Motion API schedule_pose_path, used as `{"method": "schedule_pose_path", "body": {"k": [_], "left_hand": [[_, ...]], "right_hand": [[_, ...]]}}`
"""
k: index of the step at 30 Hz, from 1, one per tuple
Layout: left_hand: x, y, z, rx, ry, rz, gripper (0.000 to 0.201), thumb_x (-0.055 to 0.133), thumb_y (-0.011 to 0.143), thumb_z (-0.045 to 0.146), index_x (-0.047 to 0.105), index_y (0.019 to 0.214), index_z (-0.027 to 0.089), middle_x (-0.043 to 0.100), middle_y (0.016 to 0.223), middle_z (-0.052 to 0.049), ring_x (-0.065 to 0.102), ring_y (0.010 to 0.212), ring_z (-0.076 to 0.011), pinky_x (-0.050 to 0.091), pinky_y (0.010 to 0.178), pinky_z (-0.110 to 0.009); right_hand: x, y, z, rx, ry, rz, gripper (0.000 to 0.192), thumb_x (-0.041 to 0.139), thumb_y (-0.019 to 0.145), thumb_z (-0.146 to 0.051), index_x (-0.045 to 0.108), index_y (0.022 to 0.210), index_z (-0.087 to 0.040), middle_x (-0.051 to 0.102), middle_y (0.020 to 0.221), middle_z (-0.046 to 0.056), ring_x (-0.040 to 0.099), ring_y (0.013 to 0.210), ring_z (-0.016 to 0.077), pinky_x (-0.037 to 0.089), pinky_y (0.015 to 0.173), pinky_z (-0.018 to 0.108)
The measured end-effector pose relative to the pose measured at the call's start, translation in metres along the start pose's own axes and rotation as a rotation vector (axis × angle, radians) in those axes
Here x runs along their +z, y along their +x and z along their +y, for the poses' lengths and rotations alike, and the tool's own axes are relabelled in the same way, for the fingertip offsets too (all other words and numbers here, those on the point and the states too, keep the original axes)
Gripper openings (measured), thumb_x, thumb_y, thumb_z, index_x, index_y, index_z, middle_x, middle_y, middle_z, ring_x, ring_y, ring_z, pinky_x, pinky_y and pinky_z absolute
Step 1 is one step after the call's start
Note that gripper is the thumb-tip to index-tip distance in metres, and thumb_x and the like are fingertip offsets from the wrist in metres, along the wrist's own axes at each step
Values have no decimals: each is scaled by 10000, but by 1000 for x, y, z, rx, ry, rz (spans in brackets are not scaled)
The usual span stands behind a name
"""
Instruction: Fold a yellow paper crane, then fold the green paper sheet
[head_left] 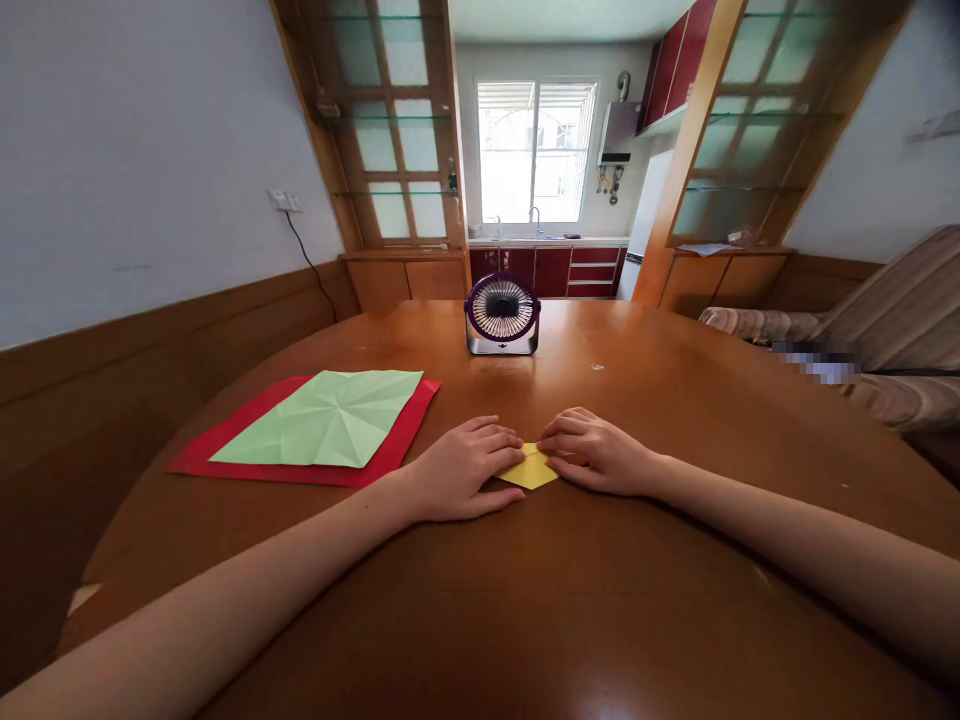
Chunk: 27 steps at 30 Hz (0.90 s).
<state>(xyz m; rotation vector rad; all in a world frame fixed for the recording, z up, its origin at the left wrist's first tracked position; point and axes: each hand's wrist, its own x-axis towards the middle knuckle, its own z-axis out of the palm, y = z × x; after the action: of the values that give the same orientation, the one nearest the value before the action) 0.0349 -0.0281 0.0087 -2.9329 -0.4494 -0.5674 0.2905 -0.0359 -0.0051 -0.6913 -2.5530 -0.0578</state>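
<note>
I had both hands down on the small folded yellow paper piece (pixel 531 470), which lay flat on the round brown wooden table (pixel 600 600), near centre and close to my edge. The left hand (pixel 465 470) lay flat, palm down, fingers nearly straight and bunched, tips on the paper's left edge w/ the thumb stretched along the table below it. It gripped nothing, just pressed. The right hand (pixel 592 455) was the same: fingers extended and together, tips on the right side of the paper, pinning rather than pinching. Fingertips of the two hands nearly met over the top of the piece, so only the lower pointed part of the yellow showed; I couldn't tell how many layers sat under the fingers.

My read: this was the creasing step of a fold, paper already small, both hands flattening flaps. Next move probably called for steady downward pressure run along the fold line, keeping edges aligned so the thin paper didn't skid on the glossy table.

Off to the left, well apart, a creased light green paper sheet (pixel 330 420) lay atop a larger red sheet (pixel 405 430). A small purple desk fan (pixel 502 314) stood further back, approx. in line w/ the hands.
</note>
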Motion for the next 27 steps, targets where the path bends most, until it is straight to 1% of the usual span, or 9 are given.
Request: {"method": "schedule_pose_path", "body": {"k": [3, 6, 12, 14, 17, 19, 22, 24, 27], "left_hand": [[3, -1, 0, 37, -33, 3, 290, 492, 946, 350, 616, 1132, 165, 666, 1153, -118, 612, 1105, -226, 475, 981, -400], [7, -1, -4, 35, -21, 6, 274, 447, 971, 309, 618, 1129, 164, 672, 1142, -117, 625, 1096, -221, 501, 953, -384], [11, -1, -8, -9, -57, 36, 253, 400, 989, 269, 619, 1067, 169, 679, 1142, -89, 631, 1094, -189, 505, 945, -332], [11, -1, -8, -24, -72, 39, 243, 401, 984, 254, 622, 1023, 163, 681, 1134, -92, 638, 1081, -186, 509, 930, -317], [14, -1, -8, -56, -99, 55, 229, 406, 974, 234, 621, 991, 154, 685, 1120, -99, 649, 1054, -188, 511, 910, -305], [17, -2, -8, -98, -131, 79, 220, 416, 967, 231, 617, 1020, 161, 692, 1094, -88, 658, 1025, -184, 514, 886, -294], [19, -1, -7, -199, -193, 108, 210, 449, 951, 248, 619, 1049, 173, 707, 1031, -66, 671, 958, -176, 521, 834, -282], [20, 0, -6, -278, -239, 115, 205, 471, 939, 258, 632, 1031, 173, 712, 988, -56, 675, 909, -173, 520, 803, -279], [20, 3, -5, -370, -311, 119, 196, 495, 925, 270, 647, 1004, 175, 714, 946, -42, 671, 850, -164, 514, 766, -267]], "right_hand": [[-1, 1, -2, -52, 23, -14, 242, 466, 955, -238, 659, 1089, -183, 661, 1026, 105, 609, 942, 198, 499, 852, 375], [-3, 2, -2, -100, 52, -49, 247, 459, 958, -232, 644, 1113, -181, 669, 1046, 106, 616, 970, 198, 498, 876, 378], [-3, 0, 1, -66, 61, -33, 257, 568, 916, -342, 647, 1103, -184, 662, 1091, 106, 606, 1006, 216, 482, 913, 407], [-1, -1, 2, -66, 53, -15, 229, 548, 929, -319, 653, 1080, -183, 664, 1069, 102, 604, 987, 206, 480, 900, 398], [0, -1, 1, -68, 39, 19, 187, 519, 943, -281, 668, 1003, -185, 669, 978, 84, 600, 909, 187, 482, 847, 369], [0, 0, 0, -68, 42, 30, 183, 513, 944, -269, 672, 936, -180, 665, 914, 75, 589, 846, 177, 477, 805, 350], [0, 1, -1, -35, 80, 30, 200, 509, 945, -272, 662, 869, -169, 643, 854, 70, 569, 799, 170, 464, 781, 336], [-1, 1, -1, 16, 122, 15, 203, 516, 943, -287, 649, 852, -164, 622, 838, 66, 555, 788, 167, 458, 781, 332], [-2, 3, -3, 131, 184, -8, 196, 539, 932, -311, 627, 838, -163, 592, 828, 54, 536, 775, 160, 452, 771, 322]]}}
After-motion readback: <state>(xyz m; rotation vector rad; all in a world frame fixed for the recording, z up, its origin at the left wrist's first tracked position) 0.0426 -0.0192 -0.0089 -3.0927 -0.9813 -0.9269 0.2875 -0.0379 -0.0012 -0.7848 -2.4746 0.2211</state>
